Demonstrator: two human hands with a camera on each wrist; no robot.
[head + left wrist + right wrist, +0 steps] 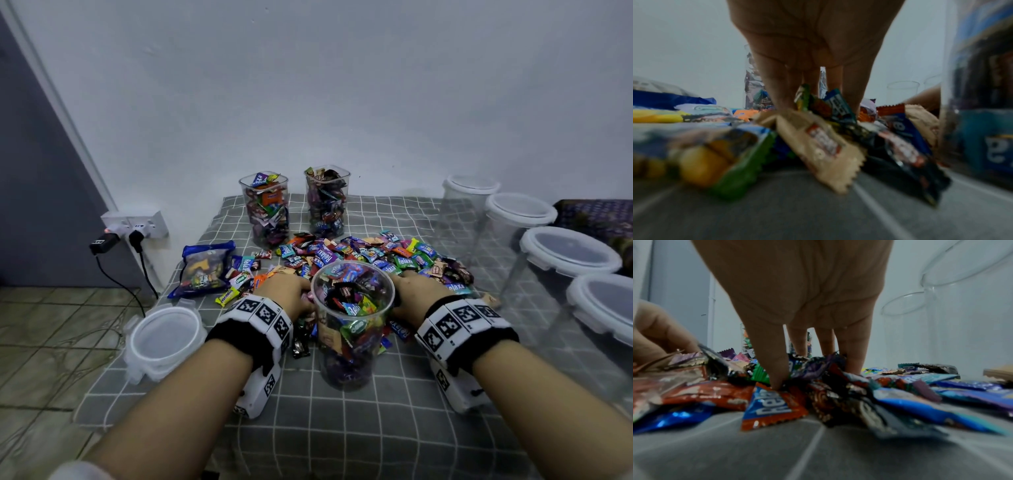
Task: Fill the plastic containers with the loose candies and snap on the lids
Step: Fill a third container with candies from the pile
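Observation:
A clear round container (352, 329) stands at the middle of the table, nearly full of wrapped candies. Behind it lies a wide pile of loose candies (373, 255). My left hand (286, 289) reaches into the pile just left of the container; its thumb and fingers (777, 91) close round a bunch of candies (818, 129). My right hand (416, 291) digs in on the container's right side, its fingers (774, 363) gathering crumpled wrappers (818, 368). A loose round lid (164, 339) lies at the table's left edge.
Two filled, lidless square containers (267, 209) (327, 202) stand at the back. A blue candy bag (205, 267) lies back left. Several empty lidded containers (568, 253) line the right side. A wall socket with plugs (135, 228) sits left of the checked tablecloth (342, 428).

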